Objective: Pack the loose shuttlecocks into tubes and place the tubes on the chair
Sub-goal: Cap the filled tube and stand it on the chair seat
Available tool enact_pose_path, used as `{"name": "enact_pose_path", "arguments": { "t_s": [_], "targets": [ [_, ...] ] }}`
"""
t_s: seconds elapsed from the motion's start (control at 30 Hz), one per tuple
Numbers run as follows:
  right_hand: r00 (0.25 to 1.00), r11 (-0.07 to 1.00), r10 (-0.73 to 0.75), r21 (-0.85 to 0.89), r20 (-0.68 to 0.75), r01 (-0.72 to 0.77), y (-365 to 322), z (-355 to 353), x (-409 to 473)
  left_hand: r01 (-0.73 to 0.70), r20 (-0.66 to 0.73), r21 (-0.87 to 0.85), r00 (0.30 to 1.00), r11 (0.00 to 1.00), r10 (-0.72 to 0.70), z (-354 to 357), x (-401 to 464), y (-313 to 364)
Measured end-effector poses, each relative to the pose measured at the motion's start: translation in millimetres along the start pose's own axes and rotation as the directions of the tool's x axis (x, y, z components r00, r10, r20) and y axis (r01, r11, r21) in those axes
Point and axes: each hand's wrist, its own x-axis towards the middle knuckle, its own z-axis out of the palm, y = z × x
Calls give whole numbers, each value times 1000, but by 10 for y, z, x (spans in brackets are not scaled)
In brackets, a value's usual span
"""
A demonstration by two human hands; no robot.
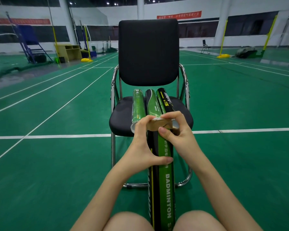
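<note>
Three tubes [150, 104] already lay side by side on the chair [122, 117]; a fourth tube [163, 172], marked "BADMINTON", stood between the person's knees. The left hand [140, 144] gripped it while the right hand's [178, 130] fingers pinched its cardboard cap [157, 125]. Capping and placing remained.

Black-upholstered chair [148, 52] with chrome frame, on green court floor [57, 147] striped with white lines. Green-and-black tube [163, 180] with white "BADMINTON" lettering and tan cap [158, 125]. Yellow net posts [87, 42], red banners [178, 15] behind.
</note>
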Motion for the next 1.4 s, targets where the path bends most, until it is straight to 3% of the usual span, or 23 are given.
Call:
{"name": "enact_pose_path", "arguments": {
  "t_s": [0.13, 0.3, 0.47, 0.73, 1.4],
  "targets": [
    [998, 996, 50, 72, -35, -47, 31, -18, -10, -32, -17, 34, 999, 999, 32, -27, -11, 13],
    [995, 972, 96, 209, 41, -103, 105, -53, -5, -53, -19, 19, 998, 998, 54, -50, -37, 18],
    [997, 951, 79, 297, 26, -83, 106, -44, -17, -76, -23, 23, 997, 997, 77, -56, -39, 26],
    [995, 955, 93, 284, -30, -80, 46, -26, -19, -90, -29, 2, 996, 996, 90, -64, -58, 20],
    [998, 980, 62, 191, -12, -59, 120, 30, -39, -70, 10, 3, 998, 998, 70, -106, -54, -69]
  ]
}}
